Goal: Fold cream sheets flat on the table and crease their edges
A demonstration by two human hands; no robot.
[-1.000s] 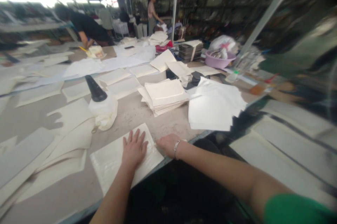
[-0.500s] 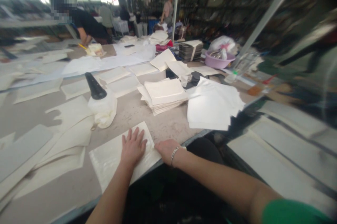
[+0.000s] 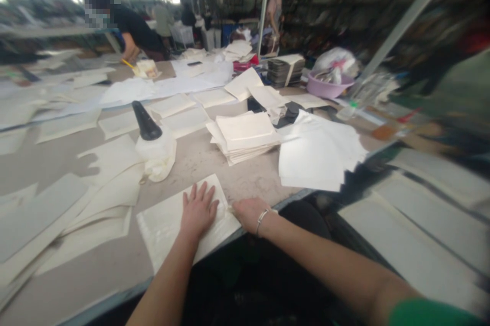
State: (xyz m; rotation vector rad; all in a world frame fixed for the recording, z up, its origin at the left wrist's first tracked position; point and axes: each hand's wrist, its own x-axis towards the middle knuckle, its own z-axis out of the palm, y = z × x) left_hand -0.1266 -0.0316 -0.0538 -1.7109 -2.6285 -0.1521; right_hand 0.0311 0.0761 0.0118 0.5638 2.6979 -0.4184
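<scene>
A cream sheet (image 3: 168,224) with a glossy, wet-looking surface lies flat at the table's near edge. My left hand (image 3: 199,212) rests on it with the palm down and fingers spread. At the sheet's right edge, my right hand (image 3: 250,214) is closed in a pinch. Something pale shows at its fingertips, too small and blurred to name. Beyond the left hand stands a white container (image 3: 156,150) with a black cone-shaped top (image 3: 147,122). A stack of cream pieces (image 3: 247,134) sits past the hands.
White sheets (image 3: 319,152) fan out right of the stack. Loose cream sheets (image 3: 111,183) overlap on the left. Panels (image 3: 413,239) lie lower right, beyond the table edge. A purple basin (image 3: 331,89) stands farther back. A person (image 3: 138,30) bends over the table's far side.
The view has shifted slightly, so the table's contents appear a little farther right. Both hands keep nearly the same places on the sheet. A standing person in the background has moved right.
</scene>
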